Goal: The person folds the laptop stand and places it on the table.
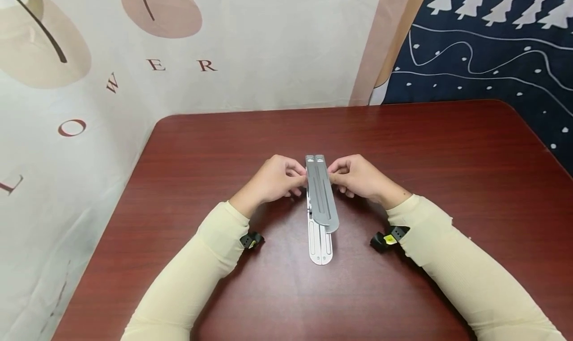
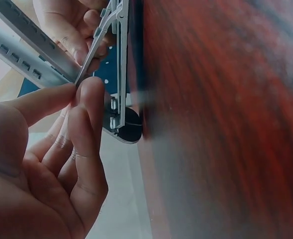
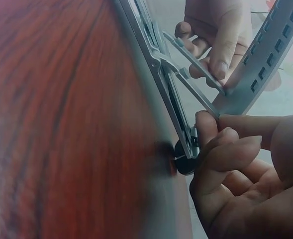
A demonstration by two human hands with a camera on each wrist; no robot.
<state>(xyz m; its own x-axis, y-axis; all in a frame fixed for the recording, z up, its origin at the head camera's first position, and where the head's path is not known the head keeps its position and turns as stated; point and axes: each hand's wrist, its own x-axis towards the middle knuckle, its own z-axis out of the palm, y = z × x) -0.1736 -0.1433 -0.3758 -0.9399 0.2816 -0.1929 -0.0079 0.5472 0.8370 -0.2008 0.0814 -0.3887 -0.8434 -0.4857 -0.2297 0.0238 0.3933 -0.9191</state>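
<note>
A silver folding laptop stand, narrow and partly raised, sits on the table between both hands. Its slotted upper arms tilt up from the base bars, joined by thin hinged struts. On the left side, my left hand pinches the stand near the strut joint between thumb and index finger. Opposite it, my right hand pinches the same joint area from the right. A dark round pad shows at the base's end in the left wrist view. The upper arms hide part of the base in the head view.
The reddish-brown wooden table extends around the stand. Behind it hang a pale printed cloth and a dark blue cloth with white trees. Black wrist devices are strapped over the sleeves.
</note>
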